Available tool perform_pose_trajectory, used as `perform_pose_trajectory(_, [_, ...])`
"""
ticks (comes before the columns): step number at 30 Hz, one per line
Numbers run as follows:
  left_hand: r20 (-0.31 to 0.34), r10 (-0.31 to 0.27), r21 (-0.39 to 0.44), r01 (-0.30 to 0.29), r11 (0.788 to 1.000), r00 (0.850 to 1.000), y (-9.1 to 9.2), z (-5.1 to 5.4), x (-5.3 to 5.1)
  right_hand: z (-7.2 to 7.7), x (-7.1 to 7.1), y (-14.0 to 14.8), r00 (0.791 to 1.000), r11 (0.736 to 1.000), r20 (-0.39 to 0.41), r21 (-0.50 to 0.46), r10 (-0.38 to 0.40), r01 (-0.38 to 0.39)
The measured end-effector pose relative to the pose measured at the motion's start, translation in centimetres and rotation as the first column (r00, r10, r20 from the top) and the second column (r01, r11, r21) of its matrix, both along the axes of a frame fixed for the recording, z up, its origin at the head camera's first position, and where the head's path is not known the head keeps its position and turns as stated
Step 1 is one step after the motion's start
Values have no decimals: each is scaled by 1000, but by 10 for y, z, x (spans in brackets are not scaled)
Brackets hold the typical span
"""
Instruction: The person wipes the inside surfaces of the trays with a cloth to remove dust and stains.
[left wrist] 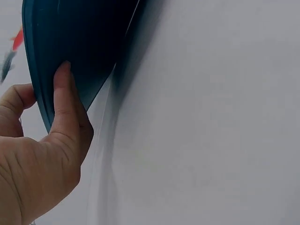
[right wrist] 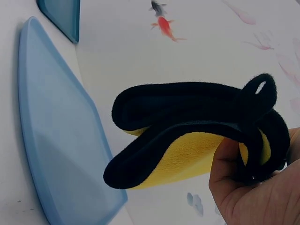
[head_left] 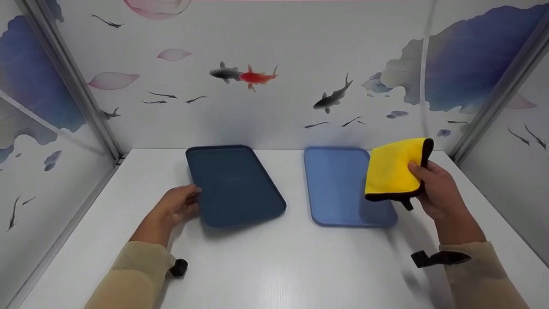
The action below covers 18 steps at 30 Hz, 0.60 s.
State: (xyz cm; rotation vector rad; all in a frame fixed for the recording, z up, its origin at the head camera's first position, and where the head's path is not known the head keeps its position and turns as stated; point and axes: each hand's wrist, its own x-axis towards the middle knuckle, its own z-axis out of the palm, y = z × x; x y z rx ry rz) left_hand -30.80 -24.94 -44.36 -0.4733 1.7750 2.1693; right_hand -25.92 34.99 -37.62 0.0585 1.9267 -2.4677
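My left hand (head_left: 182, 204) pinches the left edge of a dark blue tray (head_left: 236, 189), which is tilted with its near left side raised off the table. In the left wrist view the thumb and fingers (left wrist: 63, 103) lie on opposite faces of that tray (left wrist: 70, 33). On the right, my right hand (head_left: 437, 189) grips a folded yellow cloth (head_left: 394, 167) with black edging, held in the air. The cloth (right wrist: 187, 150) shows its folded layers and a small black loop in the right wrist view. Beneath it, partly covered, a light blue tray (head_left: 336, 189) lies flat on the table.
The white table (head_left: 266, 266) backs onto a white wall (head_left: 266, 116) printed with fish and petals. Similar panels with metal posts (head_left: 77, 81) close off both sides. A black strap piece (head_left: 441, 258) sits at the right cuff, another (head_left: 179, 268) at the left.
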Motion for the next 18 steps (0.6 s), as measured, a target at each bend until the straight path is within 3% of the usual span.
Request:
perform_pose_trajectory(11, [-33, 30, 10, -29, 1000, 999, 11, 0, 0, 2, -1, 0, 1000, 999, 5, -36, 2, -2])
perform_pose_trajectory(18, [-68, 8, 62, -4, 998, 998, 29, 6, 0, 2, 0, 1, 1000, 999, 16, -45, 1, -1])
